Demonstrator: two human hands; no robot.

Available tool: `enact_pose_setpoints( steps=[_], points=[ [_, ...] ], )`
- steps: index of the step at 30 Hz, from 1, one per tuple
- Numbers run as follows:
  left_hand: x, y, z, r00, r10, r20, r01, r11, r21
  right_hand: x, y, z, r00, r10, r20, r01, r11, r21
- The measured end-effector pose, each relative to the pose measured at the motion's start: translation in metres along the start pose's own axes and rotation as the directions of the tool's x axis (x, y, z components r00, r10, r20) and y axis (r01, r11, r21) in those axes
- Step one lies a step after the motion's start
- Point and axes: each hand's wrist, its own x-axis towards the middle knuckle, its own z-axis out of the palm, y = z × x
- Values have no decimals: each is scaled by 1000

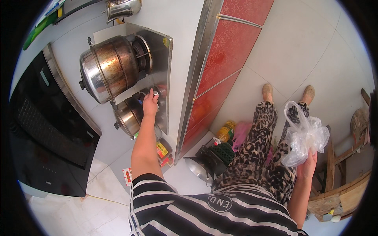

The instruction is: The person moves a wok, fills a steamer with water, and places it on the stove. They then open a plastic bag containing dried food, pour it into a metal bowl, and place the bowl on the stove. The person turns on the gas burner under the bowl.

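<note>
My left hand reaches over the gas stove. Thumb and forefinger meet around a small pale round part that looks like a stove knob. Just beside that hand stands a smaller lidded steel pot. A large stained steel steamer pot with a domed lid sits on the burner farther along. In my right hand is a bunched clear plastic bag, held in front of my legs with its handle loop sticking up. What the bag contains, if anything, cannot be made out.
A black range hood hangs over the stove. Past the burners is a steel kettle. Red cabinet doors front the counter. Below are an oil bottle, a wok-like metal pan and a dark crate. Wooden furniture stands on my right.
</note>
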Motion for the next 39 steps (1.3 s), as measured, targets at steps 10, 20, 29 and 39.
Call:
enact_pose_setpoints(
  steps=[10, 20, 29, 39],
  points=[
    [7, 2, 9, 887, -435, 158, 461, 801, -383, -3, -8, 1, 1000, -10, 2, 10, 1000, -6],
    [29, 19, -8, 527, -697, 487, 811, 242, -532, -14, -20, -1, 998, -60, -21, 59, 998, -36],
    [2, 13, -9, 991, -99, 86, 112, 979, -173, -20, -8, 19, 996, -28, 80, 31, 999, -39],
    [-3, 3, -7, 990, 142, -15, -142, 989, 28, -18, -9, 14, 998, -36, 44, 39, 997, -62]
  ],
)
